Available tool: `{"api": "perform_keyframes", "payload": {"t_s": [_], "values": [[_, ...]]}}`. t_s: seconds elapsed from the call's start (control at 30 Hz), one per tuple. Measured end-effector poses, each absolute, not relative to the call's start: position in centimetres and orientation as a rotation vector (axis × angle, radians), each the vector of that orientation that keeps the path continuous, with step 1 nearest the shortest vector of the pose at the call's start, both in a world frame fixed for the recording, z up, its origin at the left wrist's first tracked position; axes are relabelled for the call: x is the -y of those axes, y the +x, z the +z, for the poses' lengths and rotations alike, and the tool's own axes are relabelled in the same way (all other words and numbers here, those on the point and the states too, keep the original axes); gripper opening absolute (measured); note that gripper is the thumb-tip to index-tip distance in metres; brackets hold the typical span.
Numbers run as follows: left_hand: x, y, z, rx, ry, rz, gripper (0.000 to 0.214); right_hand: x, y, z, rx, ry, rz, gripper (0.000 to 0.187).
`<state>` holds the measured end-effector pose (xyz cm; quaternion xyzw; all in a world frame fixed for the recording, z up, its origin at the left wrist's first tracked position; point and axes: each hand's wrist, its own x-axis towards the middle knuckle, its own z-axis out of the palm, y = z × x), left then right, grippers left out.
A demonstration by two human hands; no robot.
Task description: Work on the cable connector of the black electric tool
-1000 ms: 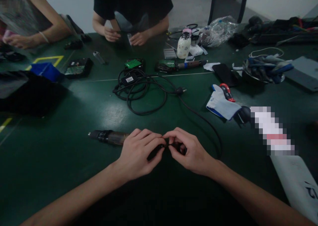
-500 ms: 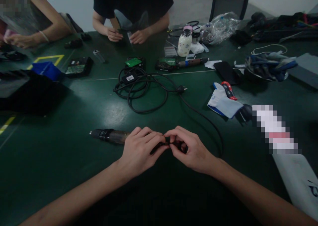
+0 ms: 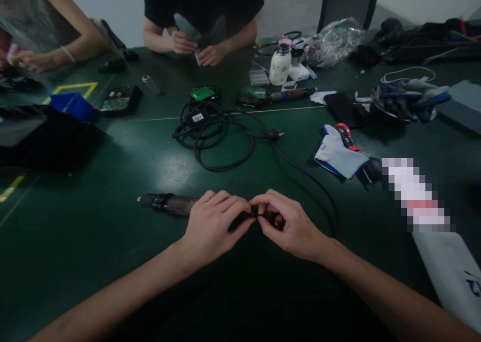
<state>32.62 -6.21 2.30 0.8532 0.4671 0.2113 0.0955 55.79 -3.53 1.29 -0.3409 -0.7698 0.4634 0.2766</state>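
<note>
My left hand (image 3: 212, 227) wraps its grip round the cylindrical, brown-barrelled electric screwdriver (image 3: 173, 205). My right hand (image 3: 291, 227) pinches a slim black connector (image 3: 269, 215) at its rear.

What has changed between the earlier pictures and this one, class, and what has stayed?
The co-worker in black has moved one hand up and across toward their other hand. The wearer's left hand stays on the dark tool, and the right hand stays close beside it, pinching a dark piece. The coiled cable lies as before.
</note>
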Motion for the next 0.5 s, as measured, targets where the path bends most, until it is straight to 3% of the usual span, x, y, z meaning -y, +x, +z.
{"api": "perform_keyframes", "payload": {"t_s": [0.5], "values": [[6.03, 32.41, 2.63, -1.333, 2.594, 0.565, 0.02, 3.57, 55.73, 1.37, 2.041, -0.919, 1.243, 0.034]]}}
